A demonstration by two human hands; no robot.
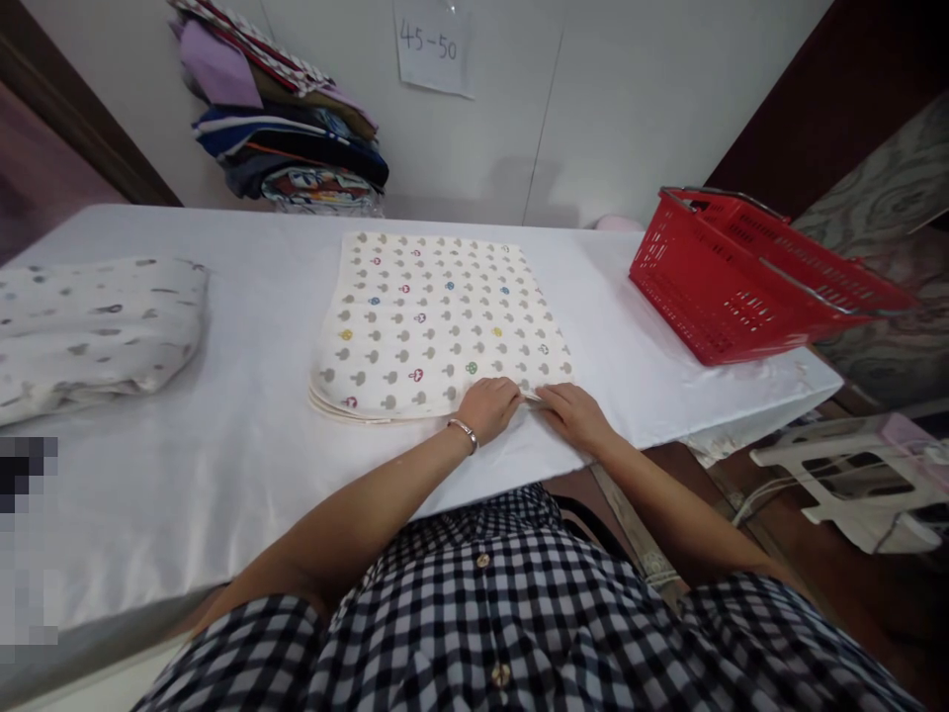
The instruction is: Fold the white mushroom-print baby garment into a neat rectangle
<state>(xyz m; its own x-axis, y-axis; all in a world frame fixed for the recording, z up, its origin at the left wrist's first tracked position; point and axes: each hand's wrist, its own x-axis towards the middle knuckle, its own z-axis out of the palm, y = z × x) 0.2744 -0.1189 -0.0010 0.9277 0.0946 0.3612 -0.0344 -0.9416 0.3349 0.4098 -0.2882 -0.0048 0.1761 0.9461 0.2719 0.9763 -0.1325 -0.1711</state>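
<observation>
A folded cream cloth (437,316) with grey and coloured mushroom prints lies flat on the white-covered table (267,475). Its layers show along the near edge. My left hand (490,407), with a bracelet on the wrist, pinches that near edge right of its middle. Close beside it, my right hand (576,413) has its fingers closed on the same edge by the near right corner. A small bit of the edge shows between the two hands. The fingertips are partly hidden by the cloth and the hands.
On the left lies another folded printed cloth (104,331). A red plastic basket (712,287) stands at the right end of the table. Folded fabrics (297,138) are stacked at the back by the wall, near a paper sign (432,47). A white frame-like object (860,475) is at lower right.
</observation>
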